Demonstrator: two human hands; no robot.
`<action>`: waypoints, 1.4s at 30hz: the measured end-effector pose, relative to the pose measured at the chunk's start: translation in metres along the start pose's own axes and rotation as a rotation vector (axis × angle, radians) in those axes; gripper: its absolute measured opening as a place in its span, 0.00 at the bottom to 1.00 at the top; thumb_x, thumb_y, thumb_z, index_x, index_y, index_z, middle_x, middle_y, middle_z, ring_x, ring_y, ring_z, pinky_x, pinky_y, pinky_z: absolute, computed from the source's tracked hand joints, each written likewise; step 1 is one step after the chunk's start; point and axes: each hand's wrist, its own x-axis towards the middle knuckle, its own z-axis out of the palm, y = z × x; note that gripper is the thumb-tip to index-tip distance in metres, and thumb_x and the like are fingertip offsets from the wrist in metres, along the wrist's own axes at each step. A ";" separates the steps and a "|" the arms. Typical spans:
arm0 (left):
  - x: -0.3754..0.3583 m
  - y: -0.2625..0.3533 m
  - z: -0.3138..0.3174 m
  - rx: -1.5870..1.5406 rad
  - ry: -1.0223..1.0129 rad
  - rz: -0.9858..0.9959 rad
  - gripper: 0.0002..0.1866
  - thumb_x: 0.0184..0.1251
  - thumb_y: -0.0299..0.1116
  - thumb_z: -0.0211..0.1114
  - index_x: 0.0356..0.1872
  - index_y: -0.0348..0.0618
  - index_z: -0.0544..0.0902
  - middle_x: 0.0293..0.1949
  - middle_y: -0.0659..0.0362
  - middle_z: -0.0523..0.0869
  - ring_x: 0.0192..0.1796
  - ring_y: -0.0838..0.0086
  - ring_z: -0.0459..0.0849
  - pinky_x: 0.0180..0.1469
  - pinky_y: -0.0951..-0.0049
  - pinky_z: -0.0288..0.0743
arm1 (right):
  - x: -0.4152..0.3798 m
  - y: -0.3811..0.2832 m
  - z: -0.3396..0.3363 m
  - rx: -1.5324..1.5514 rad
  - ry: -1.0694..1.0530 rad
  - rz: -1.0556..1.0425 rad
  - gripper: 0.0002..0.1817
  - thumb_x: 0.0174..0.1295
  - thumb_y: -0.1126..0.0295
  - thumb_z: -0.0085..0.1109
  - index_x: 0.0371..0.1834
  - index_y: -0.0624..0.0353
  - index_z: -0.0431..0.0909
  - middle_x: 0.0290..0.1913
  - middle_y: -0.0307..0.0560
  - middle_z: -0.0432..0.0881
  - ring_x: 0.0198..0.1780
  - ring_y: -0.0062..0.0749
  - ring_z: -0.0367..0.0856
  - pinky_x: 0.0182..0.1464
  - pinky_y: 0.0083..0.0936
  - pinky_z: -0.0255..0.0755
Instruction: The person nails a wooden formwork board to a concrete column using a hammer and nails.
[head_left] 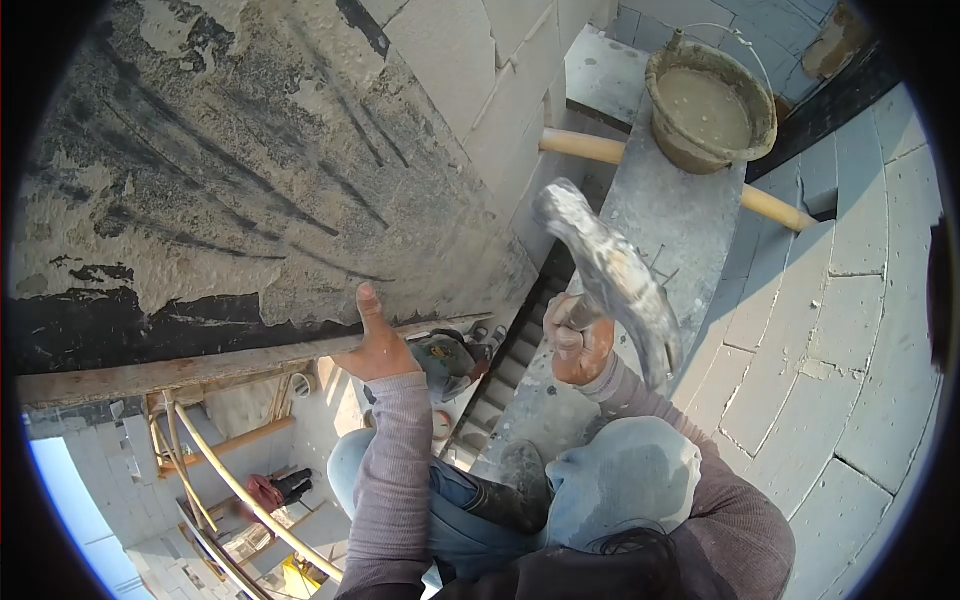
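Beyond the right hand, fingers gripping a hammer, stands a bucket.

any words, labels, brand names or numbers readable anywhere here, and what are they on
None: no readable text anywhere in this view.
The bucket of mortar, the hammer in the right hand and the mortar-smeared board under the left hand show no lettering.
The power tool below may bear a label, but it is too small and blurred to read.
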 end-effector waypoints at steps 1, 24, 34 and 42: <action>0.000 -0.001 0.001 0.014 0.015 0.014 0.80 0.43 0.77 0.75 0.74 0.12 0.43 0.73 0.28 0.59 0.74 0.45 0.66 0.75 0.59 0.62 | 0.018 -0.007 0.008 0.171 -0.211 -0.304 0.15 0.75 0.65 0.57 0.37 0.68 0.75 0.22 0.45 0.75 0.20 0.26 0.69 0.23 0.22 0.65; -0.012 0.022 0.005 -0.001 -0.019 -0.052 0.80 0.44 0.77 0.74 0.73 0.11 0.43 0.74 0.27 0.58 0.75 0.46 0.64 0.76 0.60 0.60 | 0.027 -0.024 0.007 -0.866 -0.078 -0.045 0.15 0.76 0.62 0.54 0.37 0.64 0.70 0.20 0.48 0.69 0.21 0.25 0.70 0.24 0.30 0.61; -0.005 0.008 0.004 -0.012 0.097 -0.093 0.57 0.54 0.56 0.82 0.71 0.25 0.59 0.67 0.40 0.74 0.65 0.54 0.76 0.71 0.59 0.67 | 0.036 -0.017 0.000 -1.005 -0.099 0.122 0.15 0.77 0.62 0.52 0.38 0.64 0.73 0.20 0.42 0.74 0.17 0.33 0.73 0.22 0.31 0.64; -0.009 0.005 0.008 0.130 0.160 -0.035 0.56 0.56 0.63 0.78 0.67 0.22 0.62 0.64 0.40 0.76 0.62 0.56 0.77 0.67 0.60 0.71 | 0.037 -0.001 0.010 -0.923 -0.048 0.083 0.16 0.75 0.61 0.56 0.40 0.67 0.74 0.20 0.58 0.70 0.19 0.47 0.72 0.25 0.40 0.64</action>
